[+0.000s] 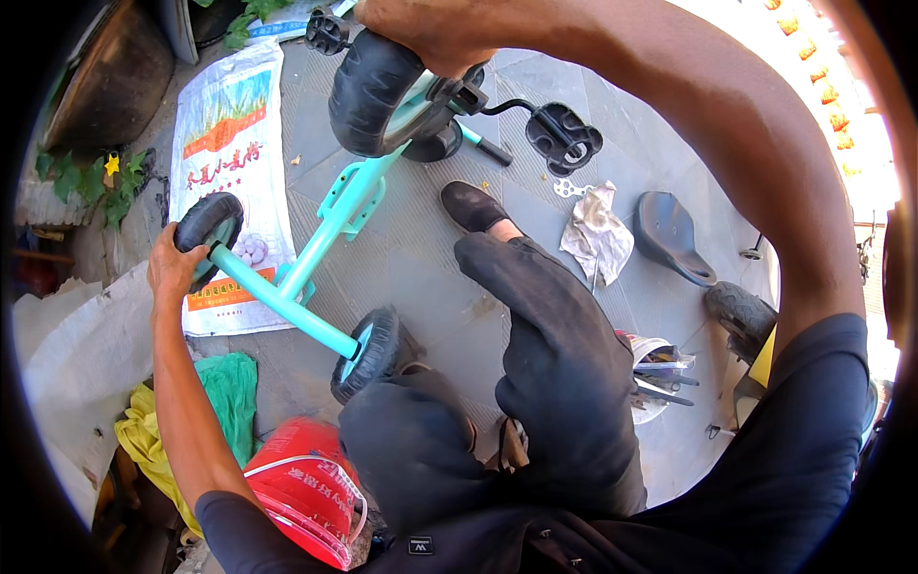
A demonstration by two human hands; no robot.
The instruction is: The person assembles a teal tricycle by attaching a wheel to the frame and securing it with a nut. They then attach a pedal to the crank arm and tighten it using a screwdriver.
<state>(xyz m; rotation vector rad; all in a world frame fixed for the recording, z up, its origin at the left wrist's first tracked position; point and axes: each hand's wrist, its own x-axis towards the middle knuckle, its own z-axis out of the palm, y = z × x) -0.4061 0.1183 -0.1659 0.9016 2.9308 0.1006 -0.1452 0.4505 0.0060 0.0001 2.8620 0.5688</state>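
A turquoise child's tricycle frame (330,225) lies tipped over in front of me. My left hand (175,263) is closed around one small black rear wheel (212,222), at the left end of the axle tube (258,287). The other rear wheel (371,354) rests by my leg. At the top, my right hand (426,33) is closed on the big black front wheel (371,94), near its hub; some fingertips are hidden. Black pedals (564,139) stick out on cranks at both sides of that wheel. A handlebar end with a black grip (493,151) shows beyond it.
A printed white sack (229,124) lies under the tricycle's left side. A red bucket (304,488) stands near left, beside green cloth (229,392). Rightward are a rag (598,234), a flat metal spanner (571,188), a black seat (672,234), a tool bucket (650,413) and a tyre (741,316).
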